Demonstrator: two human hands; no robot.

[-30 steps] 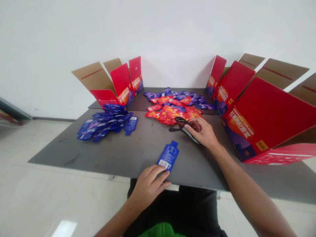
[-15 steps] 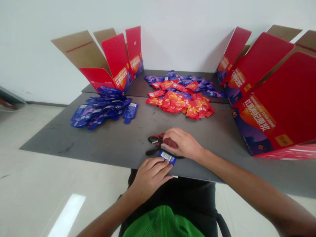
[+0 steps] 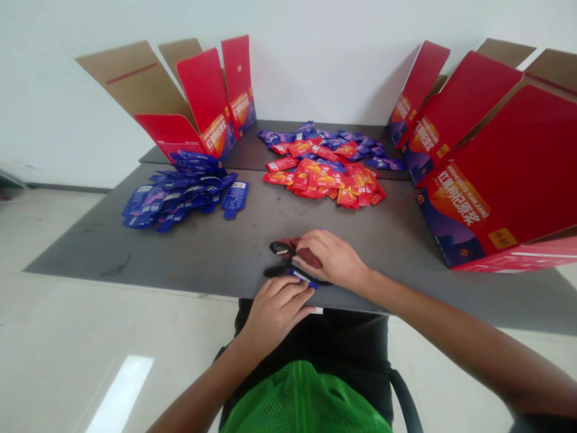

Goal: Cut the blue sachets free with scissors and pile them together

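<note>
My right hand (image 3: 329, 258) is shut around a pair of black-handled scissors (image 3: 280, 260), whose blades are hidden under the palm. My left hand (image 3: 277, 310) grips a blue sachet (image 3: 303, 277) at the table's front edge. Only a narrow strip of the sachet shows, between my left fingers and the scissors. Both hands are close together, and the scissors lie almost against the sachet. I cannot see whether the blades are cutting it.
A pile of blue sachets (image 3: 174, 197) and a single blue sachet (image 3: 235, 199) lie left on the dark grey table (image 3: 180, 252). A mixed red and purple pile (image 3: 322, 174) lies at the back. Open red cartons stand at back left (image 3: 193, 108) and right (image 3: 496, 168).
The blue sachet has moved in from the open table and now sits mostly hidden under my left fingers, against the scissors. My right hand has brought the scissors left to it.
</note>
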